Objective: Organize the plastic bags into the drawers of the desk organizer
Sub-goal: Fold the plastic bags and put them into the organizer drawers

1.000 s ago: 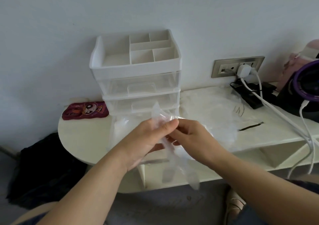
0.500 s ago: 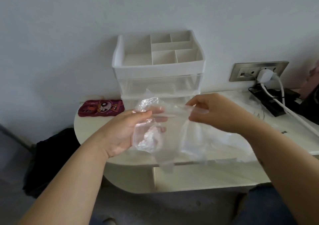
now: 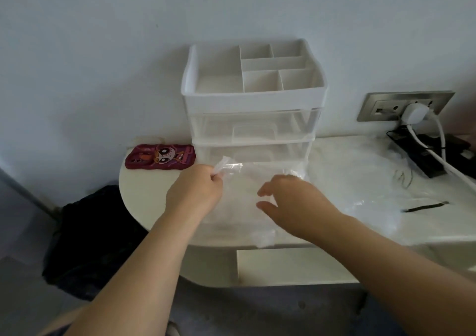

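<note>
Step in hand, as judged: laying one clear plastic bag (image 3: 239, 199) flat at the front edge of the desk (image 3: 144, 201), just before the desk organizer (image 3: 253, 98). Left hand (image 3: 193, 194) pinches the bag's far left corner. Right hand (image 3: 296, 204) over the bag, fingers loosely spread, gripping nothing visible. Both drawers look closed, so the lower drawer (image 3: 253, 155) probably needs pulling out next. More bags (image 3: 360, 181) heaped toward the right edge. Phone case (image 3: 161, 156) at rear left and cables (image 3: 432, 155) at rear right obstruct nothing.
</note>
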Demonstrator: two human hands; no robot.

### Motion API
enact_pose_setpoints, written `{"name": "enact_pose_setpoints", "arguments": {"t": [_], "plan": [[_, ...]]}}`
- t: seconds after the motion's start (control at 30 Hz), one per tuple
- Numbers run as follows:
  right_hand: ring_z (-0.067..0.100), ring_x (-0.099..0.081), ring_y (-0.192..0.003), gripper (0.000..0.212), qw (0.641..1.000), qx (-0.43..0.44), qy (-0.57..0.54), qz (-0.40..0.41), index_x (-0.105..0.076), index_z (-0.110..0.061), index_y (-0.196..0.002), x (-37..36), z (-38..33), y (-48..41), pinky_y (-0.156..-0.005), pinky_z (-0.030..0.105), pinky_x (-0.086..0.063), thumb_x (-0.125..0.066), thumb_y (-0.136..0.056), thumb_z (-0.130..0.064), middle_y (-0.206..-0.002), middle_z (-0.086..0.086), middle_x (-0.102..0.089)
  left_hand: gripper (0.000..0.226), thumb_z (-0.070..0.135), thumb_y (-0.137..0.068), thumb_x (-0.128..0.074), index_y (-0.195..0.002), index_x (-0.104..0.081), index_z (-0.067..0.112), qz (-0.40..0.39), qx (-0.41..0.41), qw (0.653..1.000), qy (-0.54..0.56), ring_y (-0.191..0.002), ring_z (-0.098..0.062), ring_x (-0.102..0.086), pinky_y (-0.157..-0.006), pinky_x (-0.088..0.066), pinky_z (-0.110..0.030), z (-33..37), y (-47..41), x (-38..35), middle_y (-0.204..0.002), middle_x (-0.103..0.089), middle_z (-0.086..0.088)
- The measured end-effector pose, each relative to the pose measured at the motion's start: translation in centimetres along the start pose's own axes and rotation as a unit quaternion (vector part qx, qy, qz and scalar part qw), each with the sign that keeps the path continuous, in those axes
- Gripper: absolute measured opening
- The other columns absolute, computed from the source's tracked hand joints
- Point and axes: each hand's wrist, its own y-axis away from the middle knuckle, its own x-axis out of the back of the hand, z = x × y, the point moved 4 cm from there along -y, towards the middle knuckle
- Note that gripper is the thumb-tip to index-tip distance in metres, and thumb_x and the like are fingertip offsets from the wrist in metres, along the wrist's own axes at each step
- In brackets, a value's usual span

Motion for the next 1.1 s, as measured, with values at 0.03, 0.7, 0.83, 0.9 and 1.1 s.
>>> {"name": "enact_pose_setpoints", "arguments": {"t": [0.03,0.7,0.83,0.9,1.1], "plan": [[0.02,-0.051,-0.113,0.035,0.999,-0.008,0.02,-0.041,-0.058,-0.021,-0.124,-0.8,0.3,0.0,-0.095,0.033,-0.044,-0.046,-0.096,-0.038,-0.123,-0.001,-0.056,0.027,0.026,-0.093,-0.045,-0.075,-0.064,0.017,0.003,0.002,1.0,-0.02,-0.069,-0.02,-0.059,-0.056,-0.043,-0.03,0.1,0.0,-0.1,-0.069,-0.061,0.001],[0.018,-0.047,-0.12,0.038,0.995,0.034,0.087,-0.035,-0.052,-0.021,-0.131,-1.6,0.2,-2.3,-0.094,0.03,-0.044,-0.056,-0.093,-0.016,-0.124,0.001,-0.059,0.035,0.023,-0.09,-0.062,-0.124,-0.058,0.021,-0.121,-0.102,0.984,-0.083,-0.115,-0.02,-0.052,-0.098,-0.042,-0.032,2.7,0.6,-4.1,-0.131,-0.048,-0.001],[0.021,-0.047,-0.117,0.031,0.991,0.028,0.128,-0.029,-0.058,-0.013,-0.122,-2.0,0.5,-2.5,-0.088,0.028,-0.046,-0.058,-0.091,-0.01,-0.118,0.005,-0.06,0.034,0.03,-0.084,-0.067,-0.115,-0.063,0.019,-0.151,-0.087,0.979,-0.103,-0.123,-0.025,-0.04,-0.102,-0.039,-0.037,2.1,-0.1,-5.1,-0.13,-0.042,-0.004],[0.024,-0.042,-0.121,0.039,0.99,0.017,0.123,-0.063,-0.054,-0.012,-0.124,-2.2,1.0,-2.6,-0.095,0.032,-0.044,-0.063,-0.089,-0.025,-0.123,0.008,-0.054,0.042,0.033,-0.08,-0.07,-0.118,-0.057,0.021,-0.171,-0.085,0.977,-0.094,-0.125,-0.023,-0.034,-0.104,-0.036,-0.036,2.0,-0.3,-5.6,-0.131,-0.035,-0.002],[0.034,-0.021,-0.138,0.089,0.975,-0.06,0.069,-0.2,-0.02,-0.012,-0.146,-3.3,2.4,-3.5,-0.109,0.039,-0.033,-0.071,-0.078,-0.041,-0.15,0.02,-0.016,0.049,0.032,-0.078,-0.069,-0.119,-0.044,0.022,-0.207,-0.061,0.968,-0.125,-0.121,-0.028,-0.033,-0.089,-0.037,-0.034,1.5,-0.8,-6.1,-0.129,-0.024,-0.006]]}}
